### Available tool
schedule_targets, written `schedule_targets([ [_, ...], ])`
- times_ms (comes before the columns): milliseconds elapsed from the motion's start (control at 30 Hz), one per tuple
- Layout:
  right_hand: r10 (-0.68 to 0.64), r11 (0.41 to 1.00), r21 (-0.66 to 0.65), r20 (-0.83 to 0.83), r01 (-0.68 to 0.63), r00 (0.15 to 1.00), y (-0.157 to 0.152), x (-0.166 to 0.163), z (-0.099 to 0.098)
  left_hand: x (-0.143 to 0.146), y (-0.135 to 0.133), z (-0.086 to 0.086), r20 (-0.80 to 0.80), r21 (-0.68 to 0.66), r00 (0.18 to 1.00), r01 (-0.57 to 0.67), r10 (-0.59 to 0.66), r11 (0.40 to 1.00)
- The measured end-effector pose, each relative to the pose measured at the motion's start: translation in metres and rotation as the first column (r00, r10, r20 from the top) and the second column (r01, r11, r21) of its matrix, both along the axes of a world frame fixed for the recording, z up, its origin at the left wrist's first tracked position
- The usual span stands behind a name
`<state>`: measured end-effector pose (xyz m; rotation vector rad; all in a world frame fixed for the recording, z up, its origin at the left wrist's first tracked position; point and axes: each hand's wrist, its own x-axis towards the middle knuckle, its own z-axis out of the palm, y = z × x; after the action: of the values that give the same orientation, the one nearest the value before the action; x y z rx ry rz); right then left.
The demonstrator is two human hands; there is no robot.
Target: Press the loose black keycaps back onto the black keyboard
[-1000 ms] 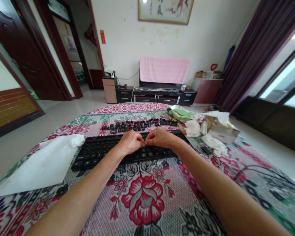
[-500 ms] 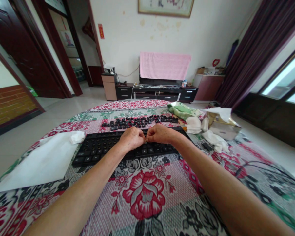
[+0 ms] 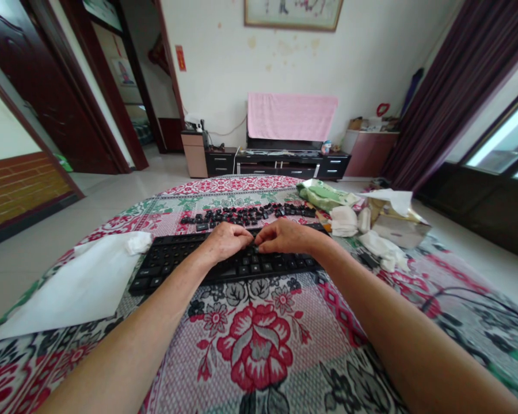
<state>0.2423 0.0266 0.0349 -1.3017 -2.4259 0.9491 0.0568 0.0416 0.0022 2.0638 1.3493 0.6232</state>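
A black keyboard (image 3: pixel 155 267) lies on the flowered tablecloth, with many of its keys bare of caps on the left side. Over its middle, my left hand (image 3: pixel 228 240) is closed with its fingertips pinched together. My right hand (image 3: pixel 284 236) sits just beside it, thumb and fingers bent close together at the keys. Whatever is between either hand's fingertips is too small or hidden to make out. Loose black keycaps (image 3: pixel 246 216) are strewn in a band behind the keyboard.
White paper (image 3: pixel 82 282) with a crumpled tissue (image 3: pixel 137 242) lies at left. At right are a green package (image 3: pixel 326 195), wadded white tissues (image 3: pixel 344 221), a tissue box (image 3: pixel 397 221) and a black cable (image 3: pixel 457 287). A TV stand (image 3: pixel 280 164) is beyond the table.
Both hands stay over the keyboard's middle. My left fingertips have shifted slightly up and away, and the right fingers look a little more spread. The view has moved slightly.
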Motion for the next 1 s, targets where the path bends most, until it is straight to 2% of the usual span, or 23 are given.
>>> schedule_targets([
  [300,0.017,0.979,0.200,0.115,-0.040,0.993,-0.003,-0.011,-0.004,0.000,0.001,-0.002,-0.033,0.029,0.999,0.014,-0.013,0.999],
  [533,0.028,0.988,0.146,0.122,-0.046,0.992,0.000,-0.010,-0.002,0.001,-0.002,0.000,-0.043,0.036,0.999,0.002,0.000,0.999],
  [667,0.029,0.981,0.185,0.126,-0.052,0.992,-0.001,-0.010,-0.003,0.001,-0.002,0.001,-0.052,0.048,0.999,0.013,-0.010,0.999],
  [800,0.034,0.958,0.279,0.148,-0.074,0.988,-0.004,-0.013,-0.003,0.002,-0.001,0.000,-0.048,0.055,0.999,0.025,-0.023,0.998],
  [1000,0.100,0.896,0.405,0.219,-0.184,0.971,-0.004,-0.017,-0.002,0.002,-0.002,0.000,-0.046,0.074,0.998,0.035,-0.031,0.997],
])
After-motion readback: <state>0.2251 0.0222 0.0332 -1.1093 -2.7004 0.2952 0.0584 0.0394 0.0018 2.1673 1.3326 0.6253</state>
